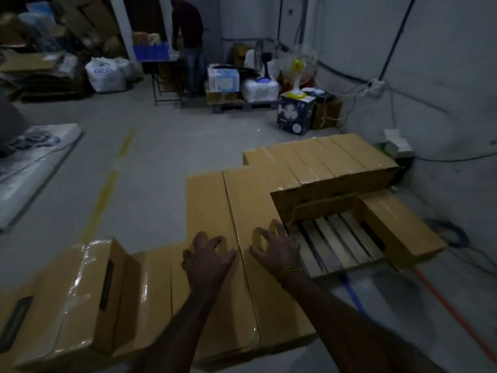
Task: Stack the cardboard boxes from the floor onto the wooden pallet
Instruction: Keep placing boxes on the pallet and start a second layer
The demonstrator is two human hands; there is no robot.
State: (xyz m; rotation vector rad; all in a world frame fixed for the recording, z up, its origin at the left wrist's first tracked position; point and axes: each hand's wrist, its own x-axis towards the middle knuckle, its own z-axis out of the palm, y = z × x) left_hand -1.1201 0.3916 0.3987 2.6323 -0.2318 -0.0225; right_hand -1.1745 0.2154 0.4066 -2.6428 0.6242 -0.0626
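Dim storeroom, grey concrete floor. Long cardboard boxes laid flat over the wooden pallet, bare slats showing at one gap, far edge hidden. More boxes lower left, cut off by the frame. Left hand and right hand side by side, fingers spread and bent, seemingly resting on box tops, gripping nothing.

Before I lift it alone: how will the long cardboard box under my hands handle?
The long cardboard box looks stiff, its flat faces unsagging. Its length may make it swing or tip from one end. Glossy tape could feel slippery. Both the left hand and right hand hover spread above it.
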